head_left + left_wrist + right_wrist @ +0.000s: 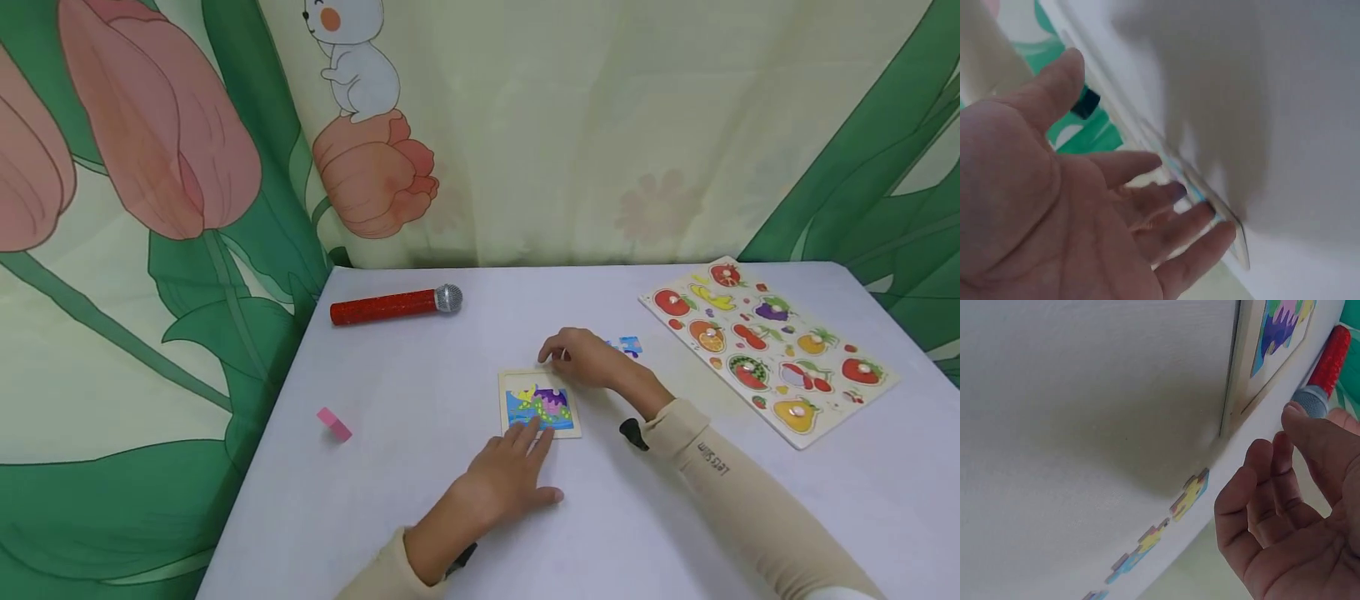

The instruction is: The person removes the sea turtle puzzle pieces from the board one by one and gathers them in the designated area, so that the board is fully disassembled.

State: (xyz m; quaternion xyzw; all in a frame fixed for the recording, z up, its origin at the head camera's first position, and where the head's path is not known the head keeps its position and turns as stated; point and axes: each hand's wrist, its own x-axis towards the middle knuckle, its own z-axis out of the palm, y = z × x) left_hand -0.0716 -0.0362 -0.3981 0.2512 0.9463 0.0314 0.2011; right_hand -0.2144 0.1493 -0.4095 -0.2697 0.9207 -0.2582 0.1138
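Small framed jigsaw puzzle (540, 402) lies flat on table, partly filled.

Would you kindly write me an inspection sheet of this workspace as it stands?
Surface: white table, a shadow under the hands.
Job's things: small framed jigsaw puzzle, partly filled; loose puzzle pieces just behind the right hand.
Clutter: red microphone, pink block, fruit peg board.
Hands: left hand flat, fingertips on the puzzle's near edge; right hand curled at its far edge, hold cannot be told.
Cables: nothing seen.
Surroundings: tulip-print curtain behind and to the left.
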